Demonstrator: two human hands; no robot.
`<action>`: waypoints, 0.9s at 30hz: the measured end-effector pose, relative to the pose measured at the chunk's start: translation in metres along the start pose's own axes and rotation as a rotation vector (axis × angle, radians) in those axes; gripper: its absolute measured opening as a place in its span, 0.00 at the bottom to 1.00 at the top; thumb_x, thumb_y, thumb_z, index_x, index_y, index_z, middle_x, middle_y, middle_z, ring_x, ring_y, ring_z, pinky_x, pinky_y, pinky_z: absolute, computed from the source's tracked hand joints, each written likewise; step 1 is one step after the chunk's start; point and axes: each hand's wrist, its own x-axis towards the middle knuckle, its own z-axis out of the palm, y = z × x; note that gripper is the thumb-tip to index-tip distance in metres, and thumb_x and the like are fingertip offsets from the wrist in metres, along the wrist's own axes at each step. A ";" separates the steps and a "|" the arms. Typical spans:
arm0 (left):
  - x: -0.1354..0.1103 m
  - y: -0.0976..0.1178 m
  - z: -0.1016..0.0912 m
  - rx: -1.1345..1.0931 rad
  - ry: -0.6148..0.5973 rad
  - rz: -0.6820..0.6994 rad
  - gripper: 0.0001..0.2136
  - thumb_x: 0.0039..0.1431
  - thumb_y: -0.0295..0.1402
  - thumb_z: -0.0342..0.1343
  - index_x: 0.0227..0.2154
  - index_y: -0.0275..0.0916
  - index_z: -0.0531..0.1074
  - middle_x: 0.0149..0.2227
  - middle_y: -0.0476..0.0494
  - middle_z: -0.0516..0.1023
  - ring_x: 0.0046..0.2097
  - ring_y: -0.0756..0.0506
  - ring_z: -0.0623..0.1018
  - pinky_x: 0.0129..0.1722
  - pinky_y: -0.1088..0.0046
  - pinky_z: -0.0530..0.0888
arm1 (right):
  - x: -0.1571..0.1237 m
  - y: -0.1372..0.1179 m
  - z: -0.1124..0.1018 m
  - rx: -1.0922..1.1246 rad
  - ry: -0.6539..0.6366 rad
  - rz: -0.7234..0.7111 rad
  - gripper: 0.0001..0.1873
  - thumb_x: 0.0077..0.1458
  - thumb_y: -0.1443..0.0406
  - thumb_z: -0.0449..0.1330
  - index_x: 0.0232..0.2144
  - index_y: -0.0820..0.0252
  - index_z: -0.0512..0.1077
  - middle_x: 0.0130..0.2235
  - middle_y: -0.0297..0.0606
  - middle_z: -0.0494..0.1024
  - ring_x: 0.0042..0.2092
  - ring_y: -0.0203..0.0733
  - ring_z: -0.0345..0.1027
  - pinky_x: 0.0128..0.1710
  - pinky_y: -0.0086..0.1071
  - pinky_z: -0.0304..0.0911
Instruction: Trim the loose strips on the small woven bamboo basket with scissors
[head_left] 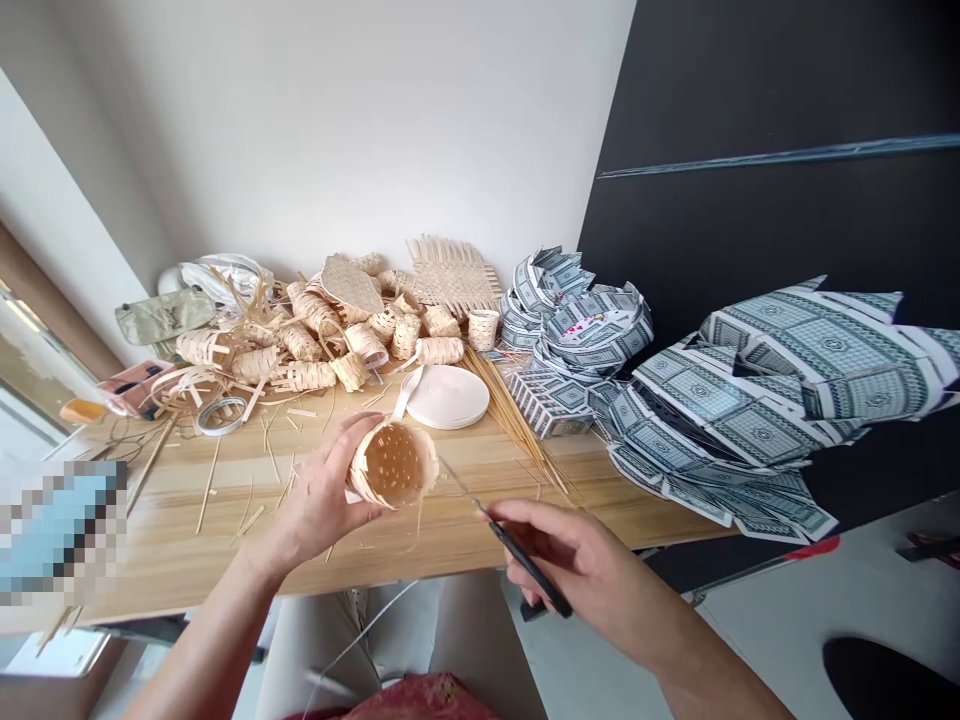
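Observation:
My left hand [330,485] is wrapped round a small woven cylinder basket [390,468] of pale flat strips. Its open mouth is turned toward me, and a loose strip [409,392] sticks up from its rim. In my right hand [566,550] is a pair of scissors with black handles [529,568]. Their thin metal blades [459,485] point at the right side of the basket, and I cannot tell whether they touch it. A fine fibre hangs below the basket's rim. Both hands are above the front part of the wooden table [247,560].
Behind the basket lie a white round disc [446,397] and a bundle of thin sticks [517,425]. Several woven cylinders [300,340] are heaped at the back left, near a tape roll [221,416]. Folded playing-card shapes [720,400] fill the right side. Strip scraps litter the tabletop.

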 end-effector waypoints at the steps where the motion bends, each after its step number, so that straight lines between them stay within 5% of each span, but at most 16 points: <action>1: -0.002 -0.001 0.001 -0.076 -0.007 -0.057 0.36 0.48 0.37 0.63 0.58 0.42 0.51 0.55 0.32 0.65 0.56 0.36 0.67 0.53 0.55 0.69 | -0.001 0.001 0.001 -0.062 0.063 -0.081 0.16 0.49 0.61 0.58 0.41 0.61 0.71 0.28 0.35 0.70 0.28 0.33 0.63 0.26 0.26 0.62; 6: -0.011 -0.003 0.011 -0.533 -0.042 -0.237 0.37 0.45 0.51 0.60 0.56 0.38 0.57 0.51 0.31 0.70 0.51 0.36 0.73 0.47 0.58 0.73 | 0.002 0.003 0.001 -0.513 0.255 -0.398 0.18 0.51 0.68 0.55 0.46 0.57 0.67 0.38 0.38 0.72 0.32 0.36 0.66 0.33 0.30 0.66; 11: -0.014 -0.002 0.013 -0.718 -0.098 -0.299 0.38 0.43 0.53 0.60 0.55 0.37 0.58 0.49 0.31 0.71 0.51 0.36 0.73 0.47 0.56 0.73 | 0.009 -0.002 0.001 -0.871 0.364 -0.604 0.20 0.51 0.71 0.50 0.48 0.60 0.66 0.42 0.42 0.72 0.41 0.42 0.69 0.37 0.34 0.68; 15: -0.013 0.000 0.009 -0.621 -0.027 -0.269 0.42 0.42 0.50 0.62 0.58 0.39 0.52 0.55 0.29 0.65 0.55 0.35 0.69 0.53 0.54 0.69 | 0.004 -0.011 -0.002 -1.092 0.398 -0.716 0.19 0.52 0.70 0.49 0.48 0.62 0.66 0.39 0.43 0.73 0.36 0.42 0.70 0.34 0.34 0.68; 20: -0.013 0.000 0.009 -0.434 0.073 -0.095 0.35 0.49 0.45 0.60 0.57 0.43 0.52 0.57 0.31 0.62 0.57 0.37 0.66 0.54 0.54 0.68 | -0.002 -0.016 -0.006 -1.258 0.481 -0.852 0.18 0.54 0.70 0.49 0.47 0.64 0.67 0.36 0.43 0.73 0.33 0.43 0.69 0.30 0.35 0.65; 27: -0.012 0.000 0.017 -0.373 0.107 0.025 0.30 0.53 0.41 0.57 0.57 0.45 0.51 0.57 0.32 0.62 0.59 0.38 0.65 0.52 0.54 0.70 | 0.008 -0.014 0.001 -1.321 0.463 -0.865 0.17 0.55 0.68 0.50 0.46 0.66 0.69 0.34 0.42 0.72 0.31 0.42 0.67 0.30 0.35 0.62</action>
